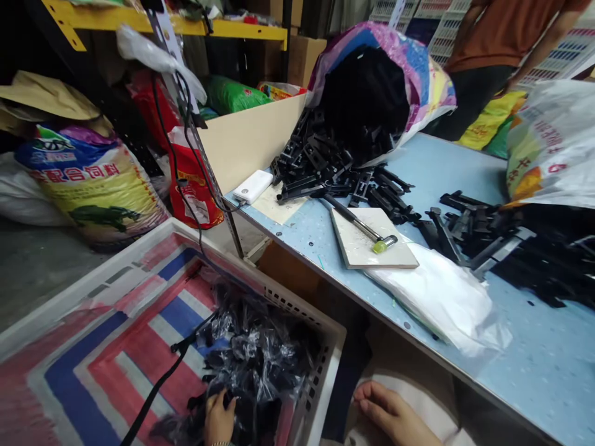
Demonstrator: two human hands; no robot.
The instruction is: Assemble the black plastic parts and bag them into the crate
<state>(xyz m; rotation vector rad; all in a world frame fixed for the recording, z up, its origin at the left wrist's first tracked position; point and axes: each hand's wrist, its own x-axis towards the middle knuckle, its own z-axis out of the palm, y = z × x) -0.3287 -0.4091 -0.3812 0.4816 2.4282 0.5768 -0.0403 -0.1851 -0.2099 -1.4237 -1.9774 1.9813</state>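
Observation:
My left hand (219, 420) reaches into a white plastic crate (297, 303) lined with red, white and blue striped sheeting (116, 347). Its fingers curl onto one of several clear bags of black plastic parts (260, 353) heaped in the crate's near corner. My right hand (390, 414) lies on pale cloth over my lap, below the edge of the blue table (534, 359), fingers loosely stretched and holding nothing. A black strap (153, 390) runs across the liner towards the bags.
On the table lie a small mallet (362, 226) on a white board (372, 254), white plastic bags (441, 297), a power bank (252, 186) and heaps of black parts (325, 161) spilling from a colourful sack (409, 62). Another person (497, 43) stands behind. Feed sacks (93, 179) sit at left.

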